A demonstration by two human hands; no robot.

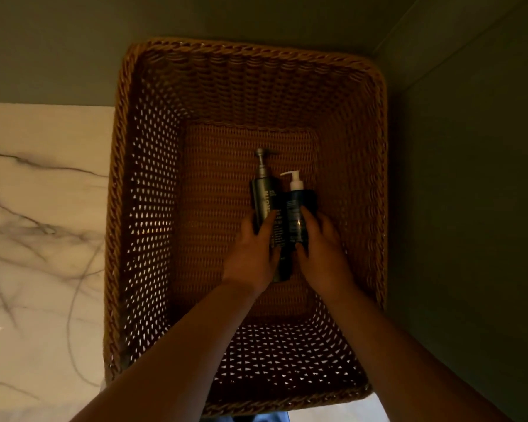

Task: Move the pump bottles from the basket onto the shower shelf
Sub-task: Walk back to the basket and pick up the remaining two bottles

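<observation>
a: where do the two bottles sit?
b: both lie flat on the floor of the deep rectangular brown woven wicker basket (250, 54). they are side by side and touching, pump ends pointing away from the person.
a: how do they look?
b: the dark cylindrical bottle with a grey metallic pump (263, 194) lies on the left and reaches further up. the dark cylindrical bottle with a white plastic pump (297, 205) lies on the right, nozzle turned left.
a: any writing?
b: pale block letters run lengthwise down each body, with finer lines of print lower on the grey-pump bottle. the light is dim and the print blurred, so no brand can be read.
a: and the hands?
b: the left hand (253, 254) grips the grey-pump bottle, thumb across its front and fingers curled round its left side. the right hand (325, 254) grips the white-pump bottle around its lower body. the hands are close together but do not touch.
a: what is hidden?
b: the hands cover the lower halves of both bottles, so their bases barely show. bare forearms cross the near rim. a white marble surface with grey veins (43, 208) on the left is cut by the frame edge. a plain dark greenish wall (470, 178) runs behind and to the right.
</observation>
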